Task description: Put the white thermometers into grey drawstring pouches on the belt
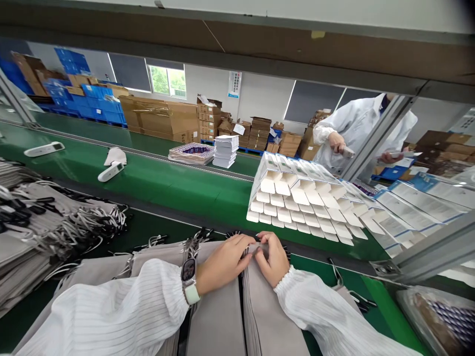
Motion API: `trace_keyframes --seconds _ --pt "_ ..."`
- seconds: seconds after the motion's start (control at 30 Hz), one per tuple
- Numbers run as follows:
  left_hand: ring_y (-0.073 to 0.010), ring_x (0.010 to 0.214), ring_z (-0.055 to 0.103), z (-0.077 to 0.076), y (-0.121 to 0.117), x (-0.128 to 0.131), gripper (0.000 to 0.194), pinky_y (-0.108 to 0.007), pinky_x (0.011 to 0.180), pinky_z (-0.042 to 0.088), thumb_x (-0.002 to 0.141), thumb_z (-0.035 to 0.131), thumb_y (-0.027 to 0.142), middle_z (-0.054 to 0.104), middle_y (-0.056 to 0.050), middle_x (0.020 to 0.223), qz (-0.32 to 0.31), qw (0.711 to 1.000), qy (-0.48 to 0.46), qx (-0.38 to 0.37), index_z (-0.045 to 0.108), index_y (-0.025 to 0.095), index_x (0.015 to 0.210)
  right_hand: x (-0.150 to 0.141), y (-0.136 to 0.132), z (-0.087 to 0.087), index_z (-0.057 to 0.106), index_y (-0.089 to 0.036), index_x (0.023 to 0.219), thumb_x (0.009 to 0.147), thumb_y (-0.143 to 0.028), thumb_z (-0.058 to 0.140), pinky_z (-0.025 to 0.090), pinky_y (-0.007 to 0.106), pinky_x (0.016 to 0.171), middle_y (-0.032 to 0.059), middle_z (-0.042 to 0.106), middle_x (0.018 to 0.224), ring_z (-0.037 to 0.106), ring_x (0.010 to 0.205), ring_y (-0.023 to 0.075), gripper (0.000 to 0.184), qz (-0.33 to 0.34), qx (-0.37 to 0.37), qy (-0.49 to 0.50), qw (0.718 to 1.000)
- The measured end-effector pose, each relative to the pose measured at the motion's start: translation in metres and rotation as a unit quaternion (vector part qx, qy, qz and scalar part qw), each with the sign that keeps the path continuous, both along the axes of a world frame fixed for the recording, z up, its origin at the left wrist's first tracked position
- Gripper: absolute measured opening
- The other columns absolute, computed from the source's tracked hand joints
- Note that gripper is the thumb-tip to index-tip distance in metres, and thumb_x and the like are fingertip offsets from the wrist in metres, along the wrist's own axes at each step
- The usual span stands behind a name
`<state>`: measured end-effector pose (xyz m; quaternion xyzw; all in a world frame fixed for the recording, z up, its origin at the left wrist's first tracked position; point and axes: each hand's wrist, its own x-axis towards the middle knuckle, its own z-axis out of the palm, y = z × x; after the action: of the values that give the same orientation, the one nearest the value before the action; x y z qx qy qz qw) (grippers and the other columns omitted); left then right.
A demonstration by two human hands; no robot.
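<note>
Both my hands rest on top of upright stacks of grey drawstring pouches [260, 311] at the near edge of the bench. My left hand [222, 262], with a watch on its wrist, lies fingers together on the left stack and reaches toward the gap between stacks. My right hand [273, 257] has its fingers curled, pinching the top edge of one grey pouch [256, 248]. White sleeves cover both arms.
More grey pouches with black-and-white cords [44, 222] are piled at the left. A green conveyor belt [166, 183] carries white devices [110, 171]. Open white cartons [300, 202] are stacked to the right. A person in a white coat [356, 133] works beyond the belt.
</note>
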<state>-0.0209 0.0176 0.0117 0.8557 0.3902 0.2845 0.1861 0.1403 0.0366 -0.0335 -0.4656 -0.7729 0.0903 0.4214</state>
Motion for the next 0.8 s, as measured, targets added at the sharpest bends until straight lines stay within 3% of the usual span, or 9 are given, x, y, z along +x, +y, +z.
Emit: trace_keyframes --seconds 0.2,0.37,0.47,0.57,0.63,0.7,0.8 --pt "-0.016 0.095 0.048 -0.004 0.002 0.0 0.023 -0.029 0.083 0.041 0.081 0.042 0.013 0.052 -0.002 0.099 0.01 1.0 -0.012 0.013 0.045 0.02 0.102 0.0 0.001 0.002 0.039 -0.019 0.083 0.064 -0.011 0.039 0.038 0.034 0.077 0.0069 0.049 0.088 0.048 0.089 0.019 0.02 0.018 0.02 0.016 1.0" --pt "-0.0171 0.096 0.046 -0.003 0.002 0.001 0.027 -0.031 0.086 0.039 0.079 0.041 0.009 0.051 -0.003 0.1 -0.013 0.999 0.004 0.031 0.046 0.02 0.103 -0.001 0.002 0.002 0.035 -0.02 0.066 0.055 -0.008 0.039 0.038 0.033 0.075 0.0062 0.049 0.087 0.047 0.087 0.0188 0.017 0.056 0.014 0.015 0.998" --pt "-0.0158 0.096 0.045 -0.001 0.001 0.001 0.029 -0.029 0.087 0.038 0.079 0.039 0.006 0.049 -0.002 0.101 -0.026 0.999 -0.002 0.029 0.046 0.022 0.102 0.001 0.002 0.005 0.04 -0.02 0.067 0.054 -0.008 0.04 0.038 0.033 0.078 0.0072 0.048 0.092 0.046 0.09 0.0192 0.017 0.074 0.012 0.017 0.997" --pt "-0.0155 0.091 0.047 0.003 0.0 0.0 0.021 -0.028 0.081 0.04 0.08 0.037 0.008 0.048 -0.003 0.097 -0.026 0.999 0.01 0.029 0.049 0.02 0.093 0.006 0.005 0.01 0.046 -0.019 0.068 0.054 -0.009 0.042 0.038 0.033 0.08 0.0075 0.049 0.096 0.047 0.092 0.0189 0.017 0.117 -0.015 0.027 0.993" --pt "-0.0155 0.082 0.048 0.005 -0.001 -0.002 0.012 -0.027 0.075 0.042 0.08 0.039 0.013 0.047 -0.003 0.09 -0.017 0.999 0.025 0.024 0.049 0.018 0.084 0.012 0.01 0.013 0.045 -0.018 0.059 0.057 -0.011 0.044 0.04 0.031 0.077 0.0067 0.051 0.091 0.05 0.086 0.0179 0.007 0.157 -0.045 0.054 0.985" --pt "-0.0154 0.078 0.048 0.008 0.0 -0.004 0.013 -0.027 0.071 0.042 0.079 0.042 0.018 0.047 -0.003 0.087 -0.003 1.0 0.018 0.008 0.048 0.018 0.091 0.017 0.016 0.015 0.042 -0.017 0.05 0.063 -0.015 0.045 0.041 0.031 0.072 0.0064 0.053 0.084 0.051 0.079 0.0166 0.014 0.172 -0.066 0.11 0.977" --pt "-0.0156 0.086 0.048 0.011 0.001 -0.007 0.032 -0.028 0.078 0.041 0.081 0.044 0.022 0.046 -0.003 0.096 -0.023 1.0 -0.007 -0.018 0.041 0.022 0.113 0.021 0.022 0.016 0.042 -0.016 0.044 0.07 -0.021 0.047 0.041 0.031 0.071 0.0071 0.054 0.081 0.051 0.075 0.0158 0.027 0.149 -0.089 0.192 0.966"
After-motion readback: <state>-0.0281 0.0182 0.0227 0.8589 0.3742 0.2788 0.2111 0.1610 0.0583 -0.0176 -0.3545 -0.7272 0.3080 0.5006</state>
